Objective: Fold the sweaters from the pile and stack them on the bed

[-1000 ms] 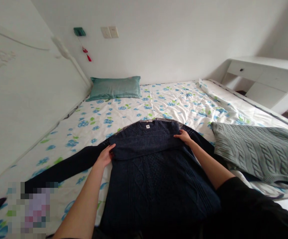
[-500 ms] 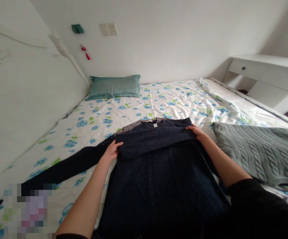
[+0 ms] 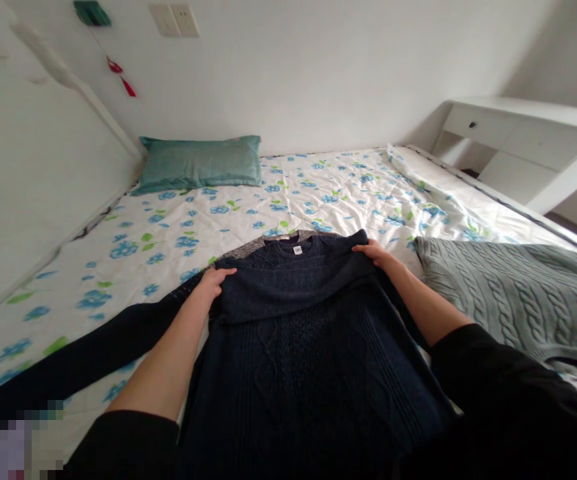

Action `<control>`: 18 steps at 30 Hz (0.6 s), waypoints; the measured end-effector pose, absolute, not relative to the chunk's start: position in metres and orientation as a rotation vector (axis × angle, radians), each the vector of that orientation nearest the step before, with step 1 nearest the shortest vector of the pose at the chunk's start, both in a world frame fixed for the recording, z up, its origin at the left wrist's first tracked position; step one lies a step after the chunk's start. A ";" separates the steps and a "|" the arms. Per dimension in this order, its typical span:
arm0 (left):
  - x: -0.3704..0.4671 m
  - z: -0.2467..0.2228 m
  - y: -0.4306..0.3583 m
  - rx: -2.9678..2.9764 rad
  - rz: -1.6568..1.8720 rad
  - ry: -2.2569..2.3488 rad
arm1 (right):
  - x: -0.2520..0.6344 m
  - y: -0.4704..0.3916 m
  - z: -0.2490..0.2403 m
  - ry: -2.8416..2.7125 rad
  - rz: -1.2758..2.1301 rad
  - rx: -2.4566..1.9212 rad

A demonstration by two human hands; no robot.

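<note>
A navy cable-knit sweater (image 3: pixel 288 373) lies spread on the bed in front of me, its collar and white label (image 3: pixel 297 251) at the far end. A band of navy knit (image 3: pixel 288 290) lies across its upper part; whether that is a sleeve or a folded part, I cannot tell. My left hand (image 3: pixel 217 279) pinches the left end of this band. My right hand (image 3: pixel 371 253) grips its upper right corner, thumb and fingers closed on the cloth. A second sweater with speckled grey shoulders (image 3: pixel 241 249) shows underneath, with a dark sleeve (image 3: pixel 93 353) stretching out left.
A grey cable-knit garment (image 3: pixel 513 293) lies on the right of the floral bedsheet (image 3: pixel 248 217). A green pillow (image 3: pixel 201 163) rests at the far left by the wall. A white desk with drawers (image 3: pixel 533 143) stands beyond the bed's right edge. The lower left corner is pixelated.
My view has shifted, so the bed and pillow sit further left and higher. The navy band looks deeper across the middle, and more of the collar behind it shows. Both hands keep their hold.
</note>
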State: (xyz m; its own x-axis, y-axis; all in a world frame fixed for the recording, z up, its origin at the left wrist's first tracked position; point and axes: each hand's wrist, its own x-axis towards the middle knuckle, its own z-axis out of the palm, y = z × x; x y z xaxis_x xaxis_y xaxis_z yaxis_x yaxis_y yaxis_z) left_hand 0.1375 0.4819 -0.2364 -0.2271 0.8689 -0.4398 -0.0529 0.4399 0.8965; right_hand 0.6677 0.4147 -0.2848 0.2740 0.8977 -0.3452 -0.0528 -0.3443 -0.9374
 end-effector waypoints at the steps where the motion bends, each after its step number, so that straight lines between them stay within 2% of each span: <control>1: 0.143 -0.231 0.495 0.746 1.062 1.565 | 0.670 0.426 -0.279 -0.791 1.189 -1.588; 6: 0.162 -0.176 0.550 0.807 1.334 1.441 | 0.692 0.473 -0.226 -0.853 0.915 -1.388; 10: 0.150 -0.138 0.535 0.925 1.494 1.122 | 0.714 0.457 -0.183 -0.881 0.822 -1.089; 14: 0.112 -0.156 0.451 0.961 1.395 0.824 | 0.723 0.366 -0.191 -0.915 0.916 -0.980; 18: 0.067 -0.196 0.349 0.877 1.115 1.140 | 0.722 0.255 -0.236 -1.130 1.210 -1.233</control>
